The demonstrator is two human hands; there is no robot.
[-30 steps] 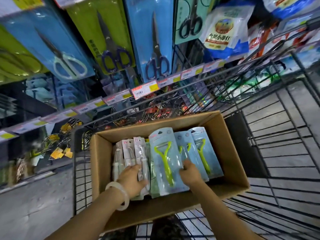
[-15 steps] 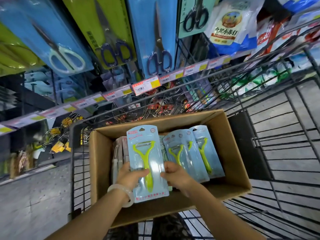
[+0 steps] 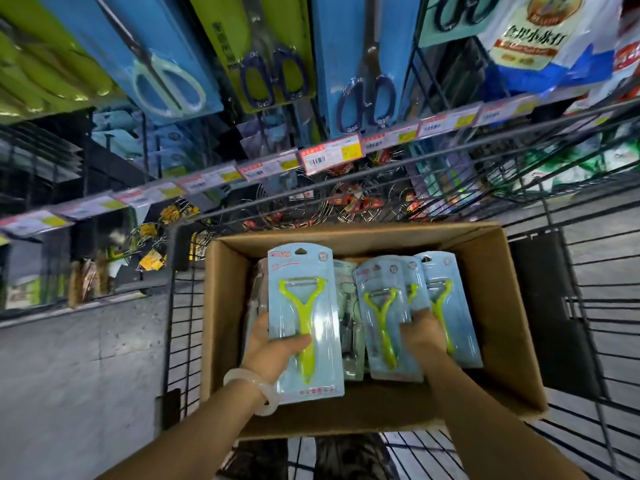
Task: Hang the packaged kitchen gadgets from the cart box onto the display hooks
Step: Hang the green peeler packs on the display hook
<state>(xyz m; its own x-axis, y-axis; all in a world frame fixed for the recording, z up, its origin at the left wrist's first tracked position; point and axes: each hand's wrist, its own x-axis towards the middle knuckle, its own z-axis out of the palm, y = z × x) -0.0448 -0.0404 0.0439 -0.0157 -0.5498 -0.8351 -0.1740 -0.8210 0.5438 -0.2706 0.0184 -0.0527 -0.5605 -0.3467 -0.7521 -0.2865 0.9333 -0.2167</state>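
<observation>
A cardboard box [image 3: 495,306] sits in a wire shopping cart [image 3: 588,306]. My left hand [image 3: 273,351] is shut on a light-blue carded pack with a lime-green peeler [image 3: 304,317], held upright above the box's left side. My right hand [image 3: 422,332] rests on more peeler packs [image 3: 381,306] leaning in the box, fingers curled over their fronts. Whether it grips one I cannot tell. White packaged gadgets [image 3: 258,292] lie at the box's left, mostly hidden behind the lifted pack.
Carded scissors [image 3: 367,64] hang on display hooks above a rail of price tags [image 3: 329,157]. Wire items with red tags [image 3: 349,202] hang lower, behind the cart's front rim. Bagged goods [image 3: 540,36] hang at upper right. Grey floor lies to the left.
My left hand took one peeler pack and lifted it up out of the stack. My right hand shifted right onto the remaining peeler packs. The view tilted closer to the shelf.
</observation>
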